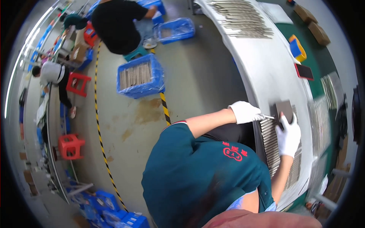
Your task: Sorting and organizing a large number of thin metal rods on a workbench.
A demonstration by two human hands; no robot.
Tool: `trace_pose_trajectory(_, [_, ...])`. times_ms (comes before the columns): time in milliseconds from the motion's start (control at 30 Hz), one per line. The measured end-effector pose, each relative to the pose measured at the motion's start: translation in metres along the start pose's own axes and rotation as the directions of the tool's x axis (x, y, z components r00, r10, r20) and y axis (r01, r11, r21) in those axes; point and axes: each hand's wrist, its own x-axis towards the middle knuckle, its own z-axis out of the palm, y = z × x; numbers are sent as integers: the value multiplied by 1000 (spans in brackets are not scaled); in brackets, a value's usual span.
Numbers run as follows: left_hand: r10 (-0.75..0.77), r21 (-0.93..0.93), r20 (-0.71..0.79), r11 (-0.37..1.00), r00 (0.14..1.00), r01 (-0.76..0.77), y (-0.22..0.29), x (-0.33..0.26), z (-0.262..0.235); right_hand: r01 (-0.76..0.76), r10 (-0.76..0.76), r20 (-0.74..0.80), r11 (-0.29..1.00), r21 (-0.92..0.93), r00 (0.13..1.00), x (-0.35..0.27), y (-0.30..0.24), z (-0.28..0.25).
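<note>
My left hand [245, 112], in a white glove, is closed on one end of a thin metal strip [269, 116]. The strip's other end runs to a dark grey, flat-sided block [287, 108]. My right hand [288, 136], also gloved in white, grips that block, with its fingers on the near face. Whether the strip touches the block is hard to make out. Just below both hands, a row of similar thin metal strips [270, 146] lies side by side on the white-covered table [262, 72]. My right forearm crosses over part of them.
More metal strips [243, 17] lie at the table's far end. A red-edged dark device [304, 71] and a yellow-and-blue container [297, 48] stand along the right. On the floor sits a blue lined crate [140, 76] of strips. A person [118, 24] sits beyond it, near red stools [71, 146].
</note>
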Motion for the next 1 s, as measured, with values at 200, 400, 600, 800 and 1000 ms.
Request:
trace_pose_trajectory(200, [103, 188, -35, 978, 994, -95, -7, -9, 2, 40, -38, -68, 999, 24, 997, -35, -4, -15])
trace_pose_trajectory(400, [-24, -3, -87, 1000, 996, 24, -6, -10, -6, -173, 171, 30, 980, 101, 985, -78, 4, -27])
trace_pose_trajectory(600, [-292, -272, 81, 913, 953, 303, 5, -8, -13, -142, 144, -4, 983, 114, 990, -70, -6, -37])
trace_pose_trajectory(800, [-115, -204, -122, 975, 986, 88, 0, -12, -4, -22, 24, -32, 998, 60, 999, -23, -16, -19])
trace_pose_trajectory(1000, [-277, -280, 57, 918, 959, 282, 7, -9, -18, 21, -16, -61, 997, 71, 998, -19, -12, -10])
